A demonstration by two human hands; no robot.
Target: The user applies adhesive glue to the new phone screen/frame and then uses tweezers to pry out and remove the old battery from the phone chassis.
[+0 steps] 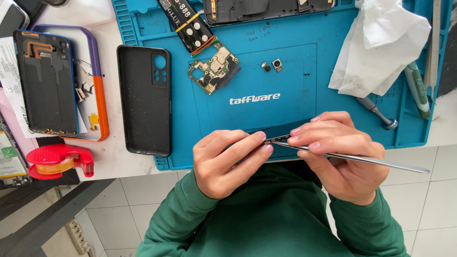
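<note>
Pinching a small dark part (277, 139) tight between left hand (226, 164) fingertips, just above the blue mat's (295, 109) near edge. Gripping long metal tweezers (362, 159) in curled right hand (340, 154), tips touching that part.

Left hand (223, 162): I have it low at centre, knuckles up, fingers curled, with index and thumb tips pinched together and pointing right.
Right hand (335, 152): I hold it just right of the left, fingers folded leftward, stacked one above another, fingertips almost meeting the left hand's.
Wrists: I see both bent inward toward each other.
Forearms: both in green sleeves, rising from the bottom edge and converging.
</note>
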